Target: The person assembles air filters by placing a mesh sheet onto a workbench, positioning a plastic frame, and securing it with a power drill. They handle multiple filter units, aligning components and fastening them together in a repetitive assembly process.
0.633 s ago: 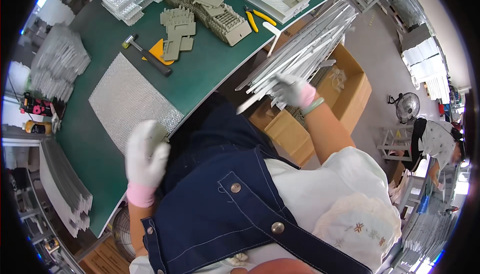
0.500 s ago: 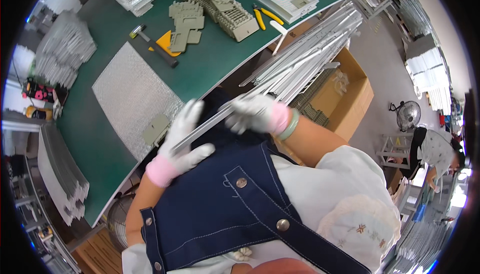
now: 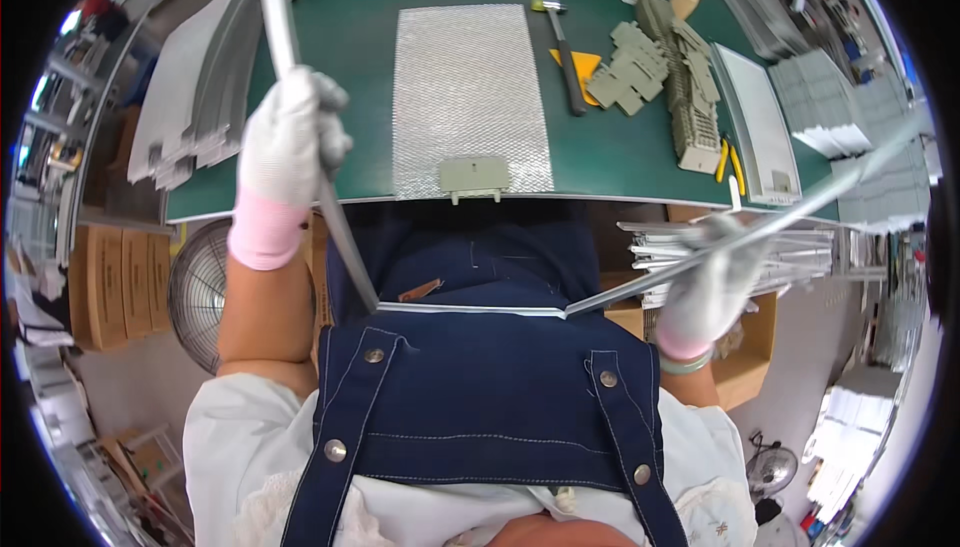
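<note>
A thin silver metal frame strip (image 3: pixel 470 310) is bent into a wide U, its middle section lying across the front of my apron. My left hand (image 3: pixel 288 137), in a white glove with a pink cuff, is closed around the left section, which rises toward the upper left. My right hand (image 3: pixel 712 282), gloved alike and smeared by motion, holds the right section, which slants out to the upper right. Ahead on the green table (image 3: pixel 350 97) lies a silver mesh-textured panel (image 3: pixel 470 87). A grey-green plastic plate (image 3: pixel 474 176) sits on its near edge.
Right of the panel are a hammer (image 3: pixel 568 62), an orange triangular piece (image 3: pixel 594 65), stacked grey-green plates (image 3: pixel 690 117) and yellow-handled pliers (image 3: pixel 730 162). More metal strips (image 3: pixel 650 257) lie over a cardboard box (image 3: pixel 750 357). Curved panels (image 3: pixel 195 77) stand at left, above a fan (image 3: pixel 200 287).
My body has turned to face the table squarely. My hands have moved far apart, and the bundled strip between them has spread out into a U.
</note>
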{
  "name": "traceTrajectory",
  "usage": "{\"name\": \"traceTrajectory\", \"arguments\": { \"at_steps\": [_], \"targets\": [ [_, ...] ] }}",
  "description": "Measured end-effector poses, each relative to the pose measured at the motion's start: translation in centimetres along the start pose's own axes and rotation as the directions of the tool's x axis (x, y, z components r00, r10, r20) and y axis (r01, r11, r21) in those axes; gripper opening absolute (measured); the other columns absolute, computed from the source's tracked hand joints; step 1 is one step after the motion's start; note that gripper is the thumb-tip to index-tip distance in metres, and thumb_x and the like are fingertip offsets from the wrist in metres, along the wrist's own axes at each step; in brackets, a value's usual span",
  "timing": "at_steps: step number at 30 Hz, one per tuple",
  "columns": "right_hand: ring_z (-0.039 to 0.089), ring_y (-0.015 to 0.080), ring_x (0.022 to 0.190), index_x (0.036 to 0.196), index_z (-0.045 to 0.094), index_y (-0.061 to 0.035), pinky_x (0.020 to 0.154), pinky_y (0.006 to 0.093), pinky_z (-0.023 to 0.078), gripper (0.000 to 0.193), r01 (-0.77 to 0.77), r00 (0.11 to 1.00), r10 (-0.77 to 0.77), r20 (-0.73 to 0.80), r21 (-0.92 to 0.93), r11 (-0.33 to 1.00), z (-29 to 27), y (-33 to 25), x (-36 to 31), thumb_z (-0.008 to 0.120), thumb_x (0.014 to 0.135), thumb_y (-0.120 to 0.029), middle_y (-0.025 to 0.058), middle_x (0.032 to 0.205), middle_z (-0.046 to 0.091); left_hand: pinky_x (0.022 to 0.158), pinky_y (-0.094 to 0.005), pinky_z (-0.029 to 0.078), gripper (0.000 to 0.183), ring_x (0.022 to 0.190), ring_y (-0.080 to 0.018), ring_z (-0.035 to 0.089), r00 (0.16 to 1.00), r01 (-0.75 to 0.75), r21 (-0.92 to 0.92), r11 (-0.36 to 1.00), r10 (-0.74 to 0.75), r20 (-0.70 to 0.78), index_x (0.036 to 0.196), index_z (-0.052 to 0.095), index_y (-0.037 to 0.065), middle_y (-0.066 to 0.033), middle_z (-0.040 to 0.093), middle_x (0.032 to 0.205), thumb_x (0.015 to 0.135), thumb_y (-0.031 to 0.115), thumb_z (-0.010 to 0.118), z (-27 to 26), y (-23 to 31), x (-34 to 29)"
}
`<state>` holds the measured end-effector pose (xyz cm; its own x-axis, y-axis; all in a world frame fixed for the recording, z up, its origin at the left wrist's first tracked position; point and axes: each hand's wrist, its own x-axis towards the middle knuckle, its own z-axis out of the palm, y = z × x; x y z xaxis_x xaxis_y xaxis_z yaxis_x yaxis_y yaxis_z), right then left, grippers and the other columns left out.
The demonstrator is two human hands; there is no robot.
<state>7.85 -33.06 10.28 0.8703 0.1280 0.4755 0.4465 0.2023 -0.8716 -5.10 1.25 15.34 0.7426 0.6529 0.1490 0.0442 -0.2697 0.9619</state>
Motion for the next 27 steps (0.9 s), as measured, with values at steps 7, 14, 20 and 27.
{"name": "traceTrajectory", "arguments": {
  "at_steps": [7,14,20,27],
  "targets": [
    [0.055,0.0316,0.124,0.154,0.001,0.0051,0.105,0.0389,0.043,0.09,-0.146,0.705,0.366,0.607,-0.381,0.913,5.5,3.8,0.7,0.057,0.084,-0.001,0.0275,0.134,0.05,0.082,-0.0305,0.05,0.044,0.091,-0.014,0.059,0.916,0.229,0.19,0.955,-0.278,0.289,0.126,0.045,0.0,-0.0107,0.058,0.106,0.088,0.01,0.065,2.7,-7.5,-6.8],
    [0.052,0.0447,0.116,0.141,0.037,0.0054,0.101,0.0439,0.042,0.066,0.119,0.771,0.393,0.501,-0.72,0.683,9.8,13.1,4.2,0.058,0.08,-0.01,0.0299,0.121,0.056,0.097,-0.0442,0.046,0.048,0.109,-0.0399,0.057,0.978,-0.101,0.577,0.811,-0.025,0.206,0.123,0.052,-0.007,-0.0263,0.061,0.11,0.085,0.02,0.062,4.6,-11.9,-0.2],
    [0.06,0.0379,0.105,0.137,0.045,0.0074,0.096,0.0413,0.047,0.065,0.215,0.79,0.314,0.526,-0.718,0.662,8.4,13.5,2.5,0.063,0.079,-0.015,0.0253,0.111,0.059,0.089,-0.0395,0.049,0.04,0.093,-0.0326,0.062,0.997,-0.057,0.592,0.804,0.075,-0.006,0.112,0.057,-0.006,-0.0196,0.062,0.094,0.085,0.023,0.066,1.9,-13.9,-5.4],
    [0.063,0.0171,0.083,0.138,0.038,0.0077,0.075,0.0293,0.053,0.07,-0.276,0.826,0.49,0.28,-0.557,0.784,6.1,11.8,-2.6,0.075,0.083,-0.015,0.0147,0.106,0.06,0.069,-0.0289,0.049,0.042,0.075,-0.0138,0.06,0.816,0.543,0.056,0.838,-0.542,0.201,0.099,0.061,-0.002,-0.0075,0.063,0.085,0.095,0.04,0.061,2.2,-14.0,-7.8]
  ]
}}
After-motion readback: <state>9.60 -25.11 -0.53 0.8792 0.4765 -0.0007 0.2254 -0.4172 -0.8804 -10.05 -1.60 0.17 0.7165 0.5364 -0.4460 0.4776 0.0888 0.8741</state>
